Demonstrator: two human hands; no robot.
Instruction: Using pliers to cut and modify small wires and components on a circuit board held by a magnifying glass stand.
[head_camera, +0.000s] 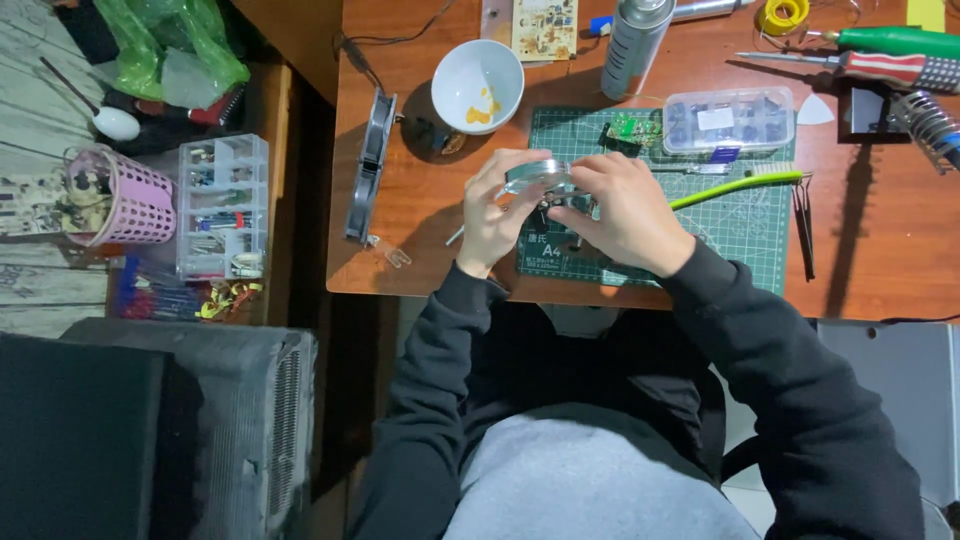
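Both hands meet over the near left corner of a green cutting mat (740, 225) on a wooden desk (880, 250). My left hand (495, 215) and my right hand (620, 215) together grip a round clear magnifier lens (535, 175) on a small dark stand; the stand's base is mostly hidden under the fingers. A small green circuit board (628, 130) lies on the mat just beyond the hands.
A white bowl (478, 85) with yellow residue, a grey spray can (636, 45), a clear parts box (730, 120), a green-handled brush (735, 185), tweezers (803, 230) and screwdrivers (890, 68) lie on the desk. A fan (372, 165) stands at its left edge. Left of the desk are a drawer organiser (220, 205) and a pink basket (120, 200).
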